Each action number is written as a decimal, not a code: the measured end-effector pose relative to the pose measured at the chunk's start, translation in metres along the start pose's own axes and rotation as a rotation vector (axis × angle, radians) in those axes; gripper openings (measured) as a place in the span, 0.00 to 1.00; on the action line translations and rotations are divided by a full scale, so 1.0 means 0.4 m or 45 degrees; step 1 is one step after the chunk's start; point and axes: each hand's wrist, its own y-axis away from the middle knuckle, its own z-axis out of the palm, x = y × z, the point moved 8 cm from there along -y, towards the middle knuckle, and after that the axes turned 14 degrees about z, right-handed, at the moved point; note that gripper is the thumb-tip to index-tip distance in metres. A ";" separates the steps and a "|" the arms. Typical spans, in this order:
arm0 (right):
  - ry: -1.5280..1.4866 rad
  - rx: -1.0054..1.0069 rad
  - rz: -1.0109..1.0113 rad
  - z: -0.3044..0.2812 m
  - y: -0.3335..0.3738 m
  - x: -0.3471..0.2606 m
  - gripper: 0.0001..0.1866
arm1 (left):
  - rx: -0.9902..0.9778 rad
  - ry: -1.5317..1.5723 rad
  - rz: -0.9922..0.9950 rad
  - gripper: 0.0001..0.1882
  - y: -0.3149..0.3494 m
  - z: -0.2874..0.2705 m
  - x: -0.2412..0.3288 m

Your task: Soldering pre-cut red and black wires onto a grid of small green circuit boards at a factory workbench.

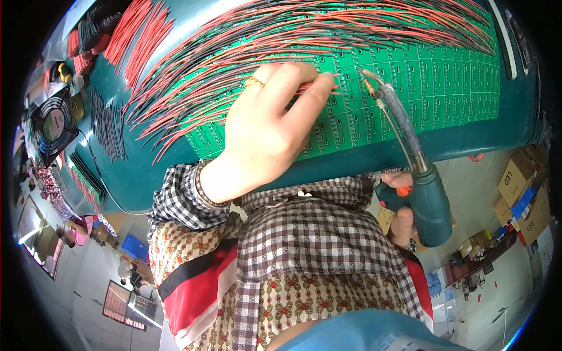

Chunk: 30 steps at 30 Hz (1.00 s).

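My left hand (263,126), with a ring on one finger, rests over a panel of green circuit boards (451,88). Its thumb and fingers pinch a red wire (304,88), whose tip pokes out toward a board; how many wires lie in the grip is partly hidden. My right hand (402,225) is wrapped round the dark green handle of a soldering gun (432,205). The gun's tip (367,76) and its thin solder feed tube point at the boards, a little to the right of the left fingertips. Long rows of red and black wires (234,55) lie across the panel's far side.
Bundles of red wires (130,29) and black wires (107,126) lie on the green table at the left. A small black fan (55,124) stands at its left edge. Cardboard boxes (527,193) are stacked beyond the table on the right.
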 end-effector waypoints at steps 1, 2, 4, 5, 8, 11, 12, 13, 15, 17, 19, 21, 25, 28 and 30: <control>-0.088 -0.101 -0.050 0.002 0.002 -0.003 0.33 | -0.007 0.000 -0.001 0.19 0.001 -0.002 0.000; -0.174 -0.202 -0.095 0.005 0.002 -0.007 0.27 | -0.010 0.001 -0.002 0.19 0.002 -0.004 -0.003; -0.149 -0.225 -0.119 -0.001 0.000 -0.005 0.27 | -0.018 0.029 0.005 0.20 0.004 -0.013 -0.007; -0.124 -0.239 -0.149 -0.003 0.002 -0.002 0.27 | -0.020 0.031 0.012 0.20 0.001 -0.023 0.005; -0.205 -0.194 -0.235 -0.010 0.006 0.014 0.26 | 0.026 0.089 0.046 0.21 0.006 -0.055 0.045; -0.209 -0.190 -0.260 -0.003 0.003 0.005 0.27 | -0.164 0.165 -0.086 0.20 0.036 -0.034 0.003; -0.213 -0.193 -0.266 -0.004 -0.003 0.003 0.27 | -0.173 0.106 -0.123 0.22 0.040 -0.055 -0.013; -0.200 -0.212 -0.300 -0.005 -0.007 -0.002 0.27 | -0.102 0.056 -0.162 0.21 0.047 -0.080 -0.027; -0.178 -0.222 -0.332 -0.007 -0.007 -0.011 0.27 | -0.032 -0.009 -0.224 0.19 0.050 -0.124 -0.048; -0.212 -0.237 -0.289 -0.006 -0.011 -0.017 0.27 | -0.036 0.071 -0.309 0.17 0.033 -0.145 -0.048; -0.186 -0.269 -0.192 -0.015 -0.012 -0.013 0.27 | -0.064 0.183 -0.340 0.17 0.020 -0.118 -0.047; -0.162 -0.292 -0.094 -0.015 -0.020 0.004 0.28 | -0.158 0.304 -0.411 0.17 0.015 -0.085 -0.044; -0.119 -0.221 -0.193 -0.011 -0.013 -0.017 0.31 | -0.130 0.229 -0.261 0.19 -0.034 -0.043 0.006; -0.082 -0.237 -0.153 -0.012 -0.011 -0.027 0.33 | -0.047 0.030 -0.093 0.19 -0.019 0.009 -0.010; -0.050 -0.214 -0.159 -0.019 -0.006 -0.034 0.34 | -0.009 -0.063 -0.012 0.18 -0.013 0.016 -0.003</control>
